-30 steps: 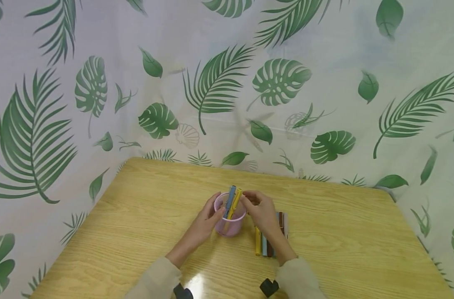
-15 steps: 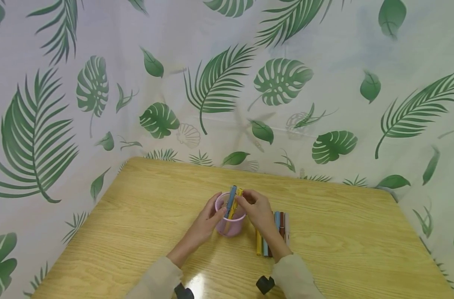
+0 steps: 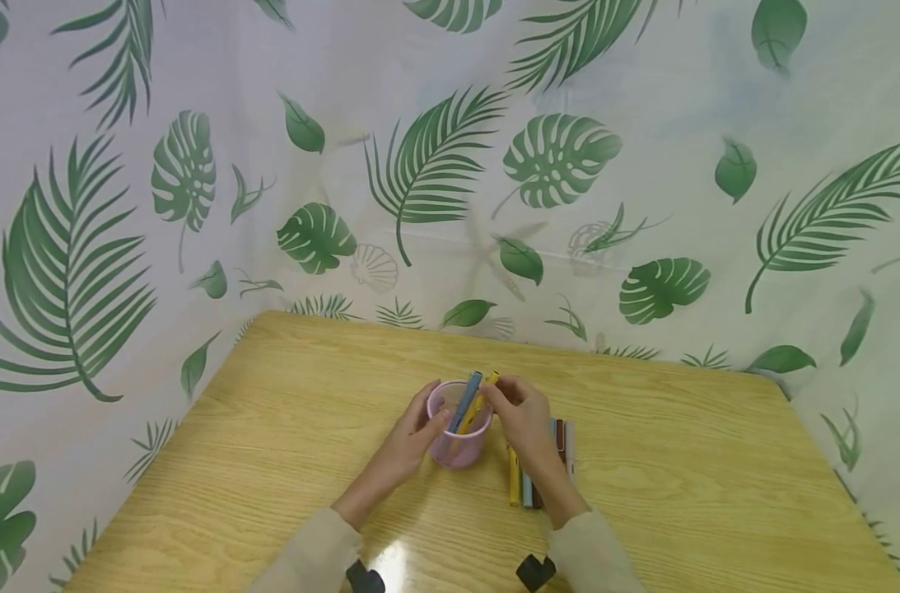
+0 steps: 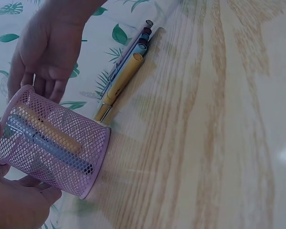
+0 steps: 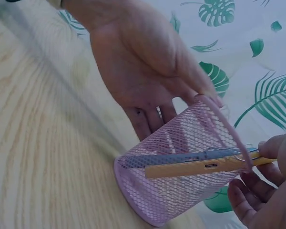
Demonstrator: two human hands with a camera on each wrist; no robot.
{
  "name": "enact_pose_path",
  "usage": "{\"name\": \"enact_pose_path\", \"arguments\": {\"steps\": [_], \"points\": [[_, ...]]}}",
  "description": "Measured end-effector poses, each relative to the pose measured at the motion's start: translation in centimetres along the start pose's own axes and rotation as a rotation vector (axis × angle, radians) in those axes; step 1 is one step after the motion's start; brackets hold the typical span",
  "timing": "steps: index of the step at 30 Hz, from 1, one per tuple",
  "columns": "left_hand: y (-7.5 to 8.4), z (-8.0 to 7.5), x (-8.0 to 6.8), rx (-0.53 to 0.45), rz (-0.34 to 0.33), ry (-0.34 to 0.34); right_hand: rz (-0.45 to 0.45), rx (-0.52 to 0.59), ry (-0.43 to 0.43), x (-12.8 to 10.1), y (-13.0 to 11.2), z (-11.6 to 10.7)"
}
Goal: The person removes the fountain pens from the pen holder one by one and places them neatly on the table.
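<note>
A pink mesh cup (image 3: 460, 441) stands on the wooden table (image 3: 679, 494). A blue pen (image 3: 468, 399) and a yellow pen (image 3: 483, 392) lean inside it, tops toward the right. My left hand (image 3: 426, 426) holds the cup from the left, thumb at the rim and fingers behind the wall (image 5: 148, 119). My right hand (image 3: 498, 397) is at the cup's right rim and pinches the top end of the yellow pen (image 5: 205, 167). In the left wrist view the cup (image 4: 52, 143) lies between both hands.
Several more pens (image 3: 536, 478) lie side by side on the table just right of the cup, under my right wrist, also seen in the left wrist view as a row of pens (image 4: 126, 71). A leaf-print curtain (image 3: 435, 165) closes off the table's back and sides.
The two pens in the cup have tipped from leaning upright-left to leaning right. My right hand shifted slightly right with their tops. The left hand and cup stayed put.
</note>
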State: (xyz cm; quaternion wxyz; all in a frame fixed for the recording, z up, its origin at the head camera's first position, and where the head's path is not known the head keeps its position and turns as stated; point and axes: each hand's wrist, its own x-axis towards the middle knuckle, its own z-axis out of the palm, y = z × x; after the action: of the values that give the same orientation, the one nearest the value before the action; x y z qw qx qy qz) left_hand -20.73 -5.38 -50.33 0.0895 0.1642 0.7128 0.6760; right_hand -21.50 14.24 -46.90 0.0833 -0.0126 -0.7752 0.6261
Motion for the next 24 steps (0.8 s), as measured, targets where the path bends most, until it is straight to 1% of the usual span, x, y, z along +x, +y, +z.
{"name": "enact_pose_path", "arguments": {"steps": [4,8,11,19,24], "points": [[-0.1,0.0,0.0,0.012,-0.006,-0.003,0.004,0.089,-0.027,-0.5,-0.7,-1.4],[0.0,-0.1,0.0,0.004,-0.004,-0.015,-0.01,0.235,-0.055,-0.8,-1.0,-2.6],[0.1,-0.2,-0.1,-0.001,-0.006,-0.023,0.0,0.337,-0.051,-0.8,-1.2,-3.5],[0.0,-0.1,0.0,0.001,-0.004,-0.017,0.072,0.47,-0.016,-0.9,-1.6,-6.2],[0.0,-0.1,0.0,0.01,-0.012,-0.013,0.077,0.569,-0.001,-0.8,-1.8,-8.4]]}}
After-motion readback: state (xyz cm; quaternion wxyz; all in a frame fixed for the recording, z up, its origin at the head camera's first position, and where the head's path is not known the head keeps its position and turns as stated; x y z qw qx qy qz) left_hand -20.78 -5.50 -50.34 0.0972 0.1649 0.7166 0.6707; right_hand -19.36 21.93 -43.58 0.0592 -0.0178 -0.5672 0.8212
